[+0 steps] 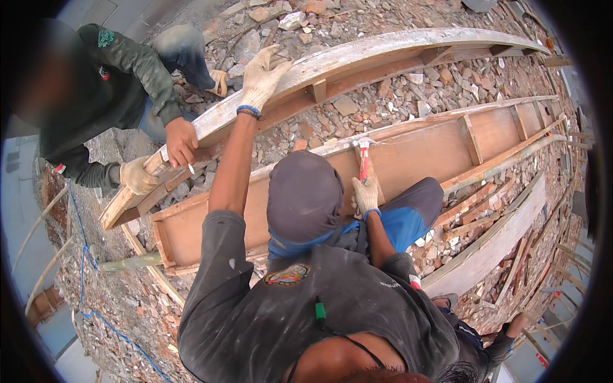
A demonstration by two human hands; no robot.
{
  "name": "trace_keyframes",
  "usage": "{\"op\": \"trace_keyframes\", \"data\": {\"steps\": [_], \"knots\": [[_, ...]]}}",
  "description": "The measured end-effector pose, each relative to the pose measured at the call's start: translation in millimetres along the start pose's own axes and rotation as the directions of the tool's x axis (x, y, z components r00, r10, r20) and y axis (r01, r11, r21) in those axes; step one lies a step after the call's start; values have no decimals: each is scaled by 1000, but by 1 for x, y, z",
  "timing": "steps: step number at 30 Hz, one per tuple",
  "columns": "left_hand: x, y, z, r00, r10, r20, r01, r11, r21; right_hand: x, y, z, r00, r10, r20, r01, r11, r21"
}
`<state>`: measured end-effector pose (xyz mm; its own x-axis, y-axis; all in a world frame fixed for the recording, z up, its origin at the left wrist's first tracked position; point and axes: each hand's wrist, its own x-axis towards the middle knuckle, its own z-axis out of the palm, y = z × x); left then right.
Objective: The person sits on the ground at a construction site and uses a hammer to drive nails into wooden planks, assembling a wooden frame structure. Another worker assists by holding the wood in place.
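Observation:
My left hand (260, 78), in a white knit glove, lies on the upper edge of a long curved wooden frame (357, 59), its fingers spread. With my right hand (366, 195), also gloved, I hold a hammer (364, 163) by its red and white handle, head pointing away from me. The hammer is over a second curved frame (415, 153), which has a plywood panel and cross ribs. My left knee (305, 191) covers part of that frame. At left, a co-worker's gloved hand (139, 176) grips the first frame's end, and their bare hand (182, 143) rests farther along.
Broken brick and stone rubble (345, 105) covers the ground. A pale curved board (491, 236) and loose wood strips (472, 210) lie at right. A blue cord (86, 262) runs down the left side. Another person (479, 338) is at lower right.

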<state>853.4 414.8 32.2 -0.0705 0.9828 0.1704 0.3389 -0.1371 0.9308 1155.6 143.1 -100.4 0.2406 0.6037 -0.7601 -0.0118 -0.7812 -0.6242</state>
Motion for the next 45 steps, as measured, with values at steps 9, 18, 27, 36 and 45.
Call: {"op": "trace_keyframes", "data": {"steps": [9,18,27,36,45], "knots": [[10,14,18,998,-58,4,55,968,244,2,0,-1,1000,12,6,-12,998,54],[19,23,42,991,-96,89,72,968,241,7,5,-5,999,-7,53,4,998,60],[24,11,58,995,76,60,-96,870,484,5,2,-5,998,29,53,-35,993,109],[23,1,59,991,133,-5,-120,910,398,4,1,-5,998,37,48,-42,991,125],[23,8,58,995,101,16,-100,928,360,-11,-34,-9,985,-156,70,152,986,67]]}}
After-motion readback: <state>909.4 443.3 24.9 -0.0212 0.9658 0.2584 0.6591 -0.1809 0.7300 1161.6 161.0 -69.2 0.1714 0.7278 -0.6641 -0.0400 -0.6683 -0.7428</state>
